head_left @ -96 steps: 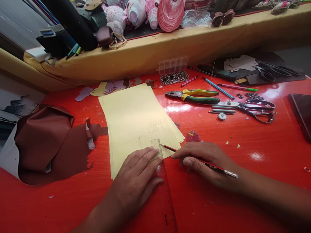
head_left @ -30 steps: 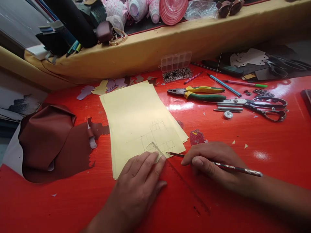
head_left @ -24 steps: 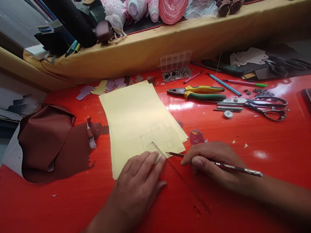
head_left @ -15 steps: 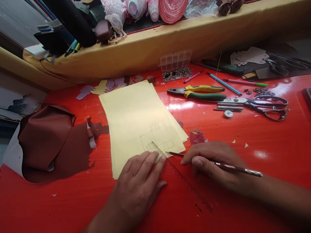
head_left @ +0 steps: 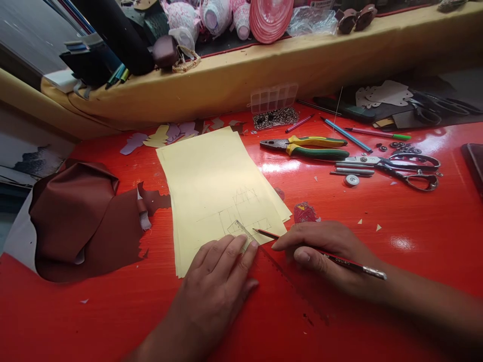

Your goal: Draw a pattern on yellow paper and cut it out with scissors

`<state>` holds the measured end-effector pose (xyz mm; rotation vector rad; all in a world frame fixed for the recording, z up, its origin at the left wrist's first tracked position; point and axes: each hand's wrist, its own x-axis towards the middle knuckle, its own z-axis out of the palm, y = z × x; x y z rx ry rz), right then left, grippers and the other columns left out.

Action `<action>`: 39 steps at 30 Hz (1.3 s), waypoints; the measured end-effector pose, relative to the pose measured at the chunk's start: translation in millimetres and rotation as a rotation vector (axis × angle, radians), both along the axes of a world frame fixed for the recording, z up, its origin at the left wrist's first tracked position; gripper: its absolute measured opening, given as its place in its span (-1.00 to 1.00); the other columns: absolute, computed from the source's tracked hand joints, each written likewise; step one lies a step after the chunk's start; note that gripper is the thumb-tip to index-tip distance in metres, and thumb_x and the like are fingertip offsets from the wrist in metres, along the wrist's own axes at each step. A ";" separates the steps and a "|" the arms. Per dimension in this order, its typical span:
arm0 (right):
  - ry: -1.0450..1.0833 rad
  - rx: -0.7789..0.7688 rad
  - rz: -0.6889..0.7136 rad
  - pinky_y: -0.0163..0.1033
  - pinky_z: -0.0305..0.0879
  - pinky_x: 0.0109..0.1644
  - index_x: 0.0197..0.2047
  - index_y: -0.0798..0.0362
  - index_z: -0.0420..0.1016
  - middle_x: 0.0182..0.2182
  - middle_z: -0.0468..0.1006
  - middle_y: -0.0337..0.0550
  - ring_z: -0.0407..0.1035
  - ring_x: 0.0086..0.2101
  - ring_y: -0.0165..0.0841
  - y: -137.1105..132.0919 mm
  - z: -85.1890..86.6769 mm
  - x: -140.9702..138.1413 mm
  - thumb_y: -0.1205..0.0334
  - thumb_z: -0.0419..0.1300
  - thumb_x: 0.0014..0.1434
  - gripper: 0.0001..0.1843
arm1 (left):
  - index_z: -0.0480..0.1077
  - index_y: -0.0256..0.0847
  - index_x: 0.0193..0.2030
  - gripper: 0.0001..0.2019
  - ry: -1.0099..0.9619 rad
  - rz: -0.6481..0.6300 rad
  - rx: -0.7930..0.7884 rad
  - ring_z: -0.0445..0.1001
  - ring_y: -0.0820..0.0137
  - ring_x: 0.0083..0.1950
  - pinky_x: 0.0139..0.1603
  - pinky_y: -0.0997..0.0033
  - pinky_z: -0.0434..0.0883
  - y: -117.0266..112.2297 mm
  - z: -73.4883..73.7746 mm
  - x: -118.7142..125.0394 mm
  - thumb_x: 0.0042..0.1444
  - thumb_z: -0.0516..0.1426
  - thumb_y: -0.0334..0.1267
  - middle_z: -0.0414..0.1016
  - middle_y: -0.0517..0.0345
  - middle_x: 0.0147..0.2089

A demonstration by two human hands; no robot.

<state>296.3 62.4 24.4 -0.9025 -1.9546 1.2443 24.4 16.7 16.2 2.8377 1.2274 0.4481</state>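
Observation:
A clear ruler (head_left: 286, 274) lies slantwise across the lower right of the yellow paper sheets (head_left: 202, 173) and runs on over the red table. My left hand (head_left: 221, 281) rests flat on it, fingers stretched out, pressing its upper part against the paper. In my right hand (head_left: 328, 251) a dark pencil (head_left: 345, 261) is pinched between thumb and fingers. The pencil's tip is over the paper, just right of the ruler's edge; whether it touches cannot be made out. Thin pencil-drawn outlines (head_left: 245, 195) show on the top sheet.
Brown leather (head_left: 79, 221) lies folded at the left. Beyond my right hand are pliers (head_left: 305, 146), large scissors (head_left: 403, 166), felt pens (head_left: 349, 136) and a clear box (head_left: 275, 108) of metal rings. A padded ledge (head_left: 226, 60) runs along the back of the red table (head_left: 377, 322).
My right hand has moved slightly left with the pencil, and its tip has shifted left and up, closer to the ruler's edge. My left hand stays in place on the ruler.

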 end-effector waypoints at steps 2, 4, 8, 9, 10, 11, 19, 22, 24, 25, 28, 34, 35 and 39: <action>0.013 -0.005 -0.010 -0.35 0.41 -0.21 0.01 0.00 0.69 -0.28 0.75 -0.20 0.59 -0.32 -0.37 0.3 1.1 -0.5 0.02 0.11 0.60 -0.64 | 0.42 -0.39 0.36 -0.63 0.001 0.003 0.004 0.41 0.02 0.26 0.31 0.01 0.28 0.0 -0.1 0.0 0.54 0.06 -0.28 0.54 -0.17 0.25; 0.015 -0.009 -0.015 -0.35 0.42 -0.24 -0.02 0.01 0.71 -0.30 0.76 -0.19 0.59 -0.35 -0.38 1.1 3.5 -1.6 -0.01 0.10 0.60 -0.60 | 0.42 -0.39 0.36 -0.63 -0.002 0.003 0.010 0.41 0.03 0.26 0.30 0.02 0.28 0.1 -0.2 0.1 0.54 0.05 -0.28 0.55 -0.16 0.25; 0.009 -0.008 -0.025 -0.36 0.43 -0.25 -0.05 0.01 0.73 -0.32 0.76 -0.18 0.59 -0.36 -0.37 3.0 8.8 -4.9 -0.05 0.08 0.60 -0.55 | 0.43 -0.39 0.35 -0.63 -0.008 0.003 0.022 0.42 0.04 0.25 0.30 0.03 0.29 0.1 -0.7 0.5 0.55 0.04 -0.26 0.56 -0.16 0.24; 0.009 -0.008 -0.032 -0.36 0.44 -0.26 -0.05 0.01 0.73 -0.32 0.76 -0.18 0.60 -0.36 -0.37 3.2 9.5 -5.6 -0.04 0.08 0.60 -0.55 | 0.43 -0.39 0.35 -0.63 -0.006 0.004 0.023 0.43 0.04 0.25 0.30 0.03 0.29 0.1 -0.8 0.6 0.55 0.04 -0.25 0.56 -0.15 0.24; 0.008 -0.009 -0.038 -0.36 0.44 -0.26 -0.06 0.01 0.74 -0.33 0.76 -0.18 0.60 -0.37 -0.37 3.3 9.8 -6.1 -0.03 0.09 0.60 -0.56 | 0.43 -0.38 0.35 -0.62 -0.003 0.005 0.024 0.43 0.04 0.25 0.30 0.03 0.29 0.0 -1.0 0.6 0.55 0.03 -0.25 0.57 -0.15 0.24; 0.009 -0.010 -0.041 -0.36 0.44 -0.26 -0.06 0.01 0.74 -0.33 0.76 -0.18 0.60 -0.37 -0.37 3.2 9.8 -6.5 -0.02 0.10 0.60 -0.57 | 0.43 -0.38 0.35 -0.62 0.000 0.007 0.025 0.43 0.04 0.25 0.30 0.03 0.30 -0.2 -1.2 0.7 0.55 0.03 -0.24 0.57 -0.15 0.24; -0.024 -0.022 0.002 -0.36 0.43 -0.29 0.05 0.04 0.72 -0.27 0.79 -0.14 0.60 -0.37 -0.36 3.1 6.7 -5.8 0.22 0.19 0.50 -0.74 | 0.46 -0.37 0.34 -0.62 0.009 0.013 0.048 0.47 0.05 0.24 0.28 0.05 0.33 0.1 -0.7 0.9 0.54 0.04 -0.25 0.59 -0.14 0.24; -0.037 -0.037 0.032 -0.32 0.46 -0.24 0.08 0.03 0.71 -0.21 0.80 -0.10 0.63 -0.31 -0.32 4.4 7.5 -6.9 0.21 0.19 0.50 -0.73 | 0.46 -0.36 0.34 -0.63 0.015 0.016 0.056 0.47 0.07 0.24 0.27 0.07 0.35 0.3 0.3 1.1 0.53 0.05 -0.25 0.59 -0.14 0.24; -0.032 -0.044 0.047 -0.32 0.46 -0.23 0.09 0.02 0.71 -0.19 0.80 -0.09 0.64 -0.29 -0.31 5.0 7.8 -7.6 0.21 0.19 0.50 -0.72 | 0.46 -0.37 0.34 -0.63 0.014 0.015 0.054 0.47 0.06 0.24 0.27 0.07 0.35 0.2 0.6 1.2 0.53 0.05 -0.26 0.59 -0.14 0.24; -0.027 -0.044 0.053 -0.32 0.46 -0.22 0.10 0.01 0.71 -0.18 0.80 -0.08 0.64 -0.28 -0.31 5.2 7.7 -7.9 0.21 0.19 0.50 -0.72 | 0.46 -0.37 0.34 -0.63 0.012 0.014 0.052 0.47 0.06 0.24 0.27 0.07 0.35 0.2 0.5 1.2 0.53 0.05 -0.27 0.59 -0.13 0.24; -0.025 -0.038 0.063 -0.31 0.46 -0.22 0.12 0.01 0.71 -0.17 0.80 -0.08 0.63 -0.28 -0.31 5.1 7.0 -8.4 0.22 0.19 0.49 -0.72 | 0.46 -0.37 0.34 -0.62 0.009 0.011 0.053 0.47 0.04 0.24 0.27 0.05 0.34 0.0 0.2 1.0 0.53 0.05 -0.26 0.59 -0.13 0.24; -0.034 -0.047 0.082 -0.31 0.47 -0.21 0.13 0.02 0.71 -0.16 0.80 -0.07 0.64 -0.26 -0.30 5.0 7.5 -9.3 0.24 0.20 0.49 -0.72 | 0.45 -0.37 0.34 -0.62 0.010 0.017 0.062 0.48 0.04 0.24 0.28 0.05 0.34 -1.0 0.2 1.4 0.54 0.04 -0.26 0.59 -0.13 0.24; -0.036 -0.049 0.084 -0.31 0.47 -0.20 0.13 0.02 0.71 -0.16 0.80 -0.06 0.64 -0.26 -0.30 4.9 7.8 -9.2 0.23 0.20 0.49 -0.71 | 0.44 -0.37 0.35 -0.62 0.008 0.018 0.061 0.47 0.04 0.24 0.28 0.04 0.33 -1.1 0.2 1.5 0.54 0.03 -0.26 0.58 -0.13 0.24; -0.040 -0.039 0.086 -0.31 0.47 -0.21 0.15 0.03 0.70 -0.15 0.80 -0.05 0.64 -0.25 -0.29 4.7 8.3 -8.6 0.21 0.19 0.51 -0.70 | 0.44 -0.38 0.35 -0.62 0.005 0.018 0.061 0.47 0.04 0.24 0.28 0.04 0.32 -1.4 0.1 1.4 0.55 0.03 -0.26 0.58 -0.14 0.24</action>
